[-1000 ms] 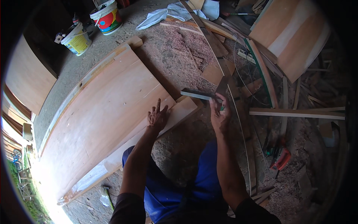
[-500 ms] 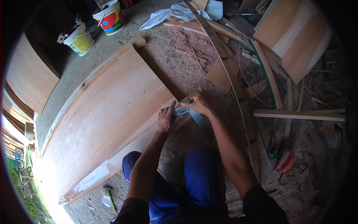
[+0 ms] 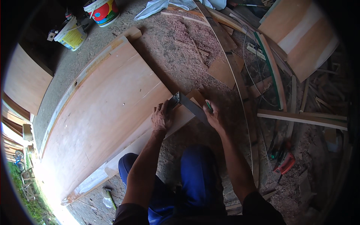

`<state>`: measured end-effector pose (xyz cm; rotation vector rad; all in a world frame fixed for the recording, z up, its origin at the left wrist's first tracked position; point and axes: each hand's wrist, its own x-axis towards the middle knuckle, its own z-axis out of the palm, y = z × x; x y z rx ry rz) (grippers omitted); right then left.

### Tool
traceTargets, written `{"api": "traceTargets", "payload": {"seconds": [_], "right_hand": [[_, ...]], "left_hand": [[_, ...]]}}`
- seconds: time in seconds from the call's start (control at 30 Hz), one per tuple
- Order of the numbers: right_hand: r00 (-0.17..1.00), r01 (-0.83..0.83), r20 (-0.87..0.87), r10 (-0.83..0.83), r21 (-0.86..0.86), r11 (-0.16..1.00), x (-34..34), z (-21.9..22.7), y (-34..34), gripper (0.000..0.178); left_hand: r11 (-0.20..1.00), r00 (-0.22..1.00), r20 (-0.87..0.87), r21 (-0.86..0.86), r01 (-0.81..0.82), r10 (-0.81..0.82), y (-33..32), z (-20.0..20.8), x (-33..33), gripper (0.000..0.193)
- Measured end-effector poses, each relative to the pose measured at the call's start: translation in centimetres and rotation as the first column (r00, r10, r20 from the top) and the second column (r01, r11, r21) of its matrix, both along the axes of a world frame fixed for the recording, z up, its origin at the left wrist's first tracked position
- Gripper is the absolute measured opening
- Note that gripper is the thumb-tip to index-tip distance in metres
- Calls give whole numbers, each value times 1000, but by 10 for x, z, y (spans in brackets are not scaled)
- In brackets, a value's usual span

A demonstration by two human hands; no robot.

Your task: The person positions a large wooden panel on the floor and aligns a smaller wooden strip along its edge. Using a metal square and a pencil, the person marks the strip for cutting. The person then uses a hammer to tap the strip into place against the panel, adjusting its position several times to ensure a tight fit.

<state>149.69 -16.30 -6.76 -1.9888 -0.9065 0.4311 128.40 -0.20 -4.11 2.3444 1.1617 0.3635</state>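
My left hand [image 3: 160, 117] rests over the near right edge of a broad plywood panel [image 3: 112, 90] and grips the stock of a try square [image 3: 193, 108]. The square is tilted, its grey blade reaching right past the panel's corner. Just right of the blade, my right hand [image 3: 216, 117] is closed round a slim green pencil or marker [image 3: 209, 106], whose tip I cannot make out. A wooden piece [image 3: 195, 96] juts out beyond the panel's corner, partly behind the blade. Curved wooden strips edge the panel.
Two buckets [image 3: 71, 34] stand at the far left. A long curved strip [image 3: 230, 63] runs down the right of the panel. Beyond it lie wood offcuts, a cable, a leaning plywood sheet [image 3: 300, 33] and a red power tool [image 3: 288, 163]. Shavings cover the floor.
The try square has been lifted and turned from lying against the panel's edge. My right hand, with the green pencil or marker, has moved right and nearer; my left hand has shifted slightly left.
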Motion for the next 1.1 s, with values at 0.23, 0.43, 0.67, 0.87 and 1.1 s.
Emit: {"api": "traceTargets", "payload": {"seconds": [0.23, 0.43, 0.67, 0.87, 1.1], "right_hand": [[911, 185, -323, -255, -230, 955, 43, 29, 23, 47], [927, 281, -255, -276, -18, 960, 43, 41, 9, 56], [857, 333, -419, -301, 3, 943, -17, 102, -3, 50], [926, 214, -353, -134, 200, 956, -45, 92, -2, 23], [976, -61, -205, 70, 52, 997, -35, 98, 13, 20]], "left_hand": [[990, 995, -15, 98, 97, -96, 0, 0, -6, 65], [999, 998, -44, -32, 36, -37, -3, 3, 13, 62], [999, 998, -56, -16, -33, 32, 3, 4, 1, 55], [993, 994, -82, -93, -75, 67, 2, 7, 6, 53], [1000, 999, -19, -11, -29, 28, 7, 2, 2, 58]]}}
